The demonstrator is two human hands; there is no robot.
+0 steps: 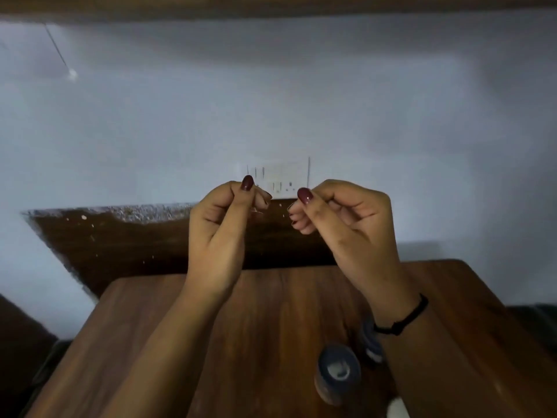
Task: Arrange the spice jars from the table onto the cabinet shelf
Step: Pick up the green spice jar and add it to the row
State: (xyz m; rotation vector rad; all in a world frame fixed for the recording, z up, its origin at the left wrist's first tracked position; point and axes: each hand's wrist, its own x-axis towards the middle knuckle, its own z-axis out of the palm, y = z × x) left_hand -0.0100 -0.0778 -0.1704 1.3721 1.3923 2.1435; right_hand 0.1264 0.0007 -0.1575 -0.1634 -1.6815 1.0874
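2 jars (338,371) right of table (256,327) centre

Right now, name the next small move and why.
Probably lower the right hand to the near blue-lidded jar and grip it: that hand and the left hand hover curled, seemingly empty, while two jars stand on the table, the second jar partly behind the right forearm.

Pale bluish wall (391,116) behind grip, dim light. Socket plate (280,179) just beyond grip. Dark speckled wooden panel (135,239) below-left. Brown wooden table (271,312) underneath. Wooden edge (271,4) high above.
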